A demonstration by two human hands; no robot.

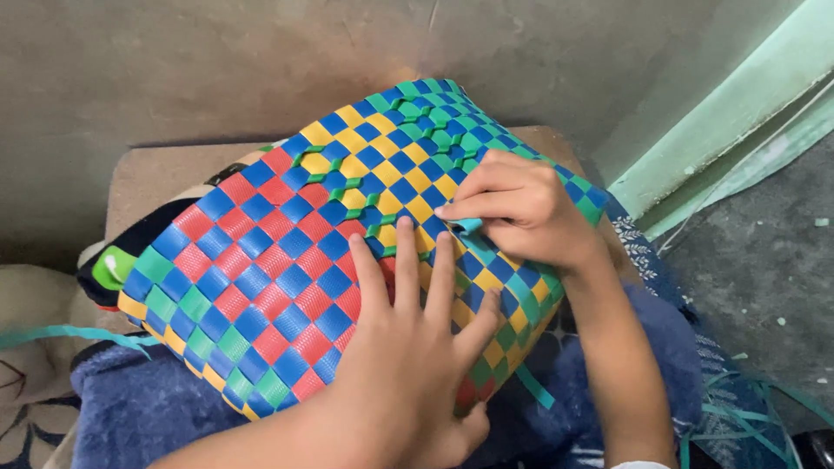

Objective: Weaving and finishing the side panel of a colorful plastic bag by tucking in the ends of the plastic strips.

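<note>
Fingertips (452, 211) of the right hand (521, 213) are drawn together, pinching the end of a teal plastic strip (470, 226) where it comes out of the weave. That strip end lies directly under the thumb and forefinger, pointing toward the left hand, and its long axis runs along the diagonal of the weave, from the pinch down toward the basket's near right edge. A loose teal tail (534, 387) hangs out below that edge; whether it is the same strip cannot be told.

The left hand (408, 365) rests flat on the woven basket (261, 278), fingers spread apart and clamped on nothing, pressing the panel just beside the pinch point. The right hand is the nearer one to the strip; the left only steadies the surface.

The basket is a checkered weave of blue, red, yellow and green bands, lying on its side across the person's lap, over a blue cloth (148, 408). Its far corner points toward the grey wall (217, 61). More loose teal strips (738, 417) lie on the floor by the right forearm, and another (69, 334) trails off past the basket's left corner.
</note>
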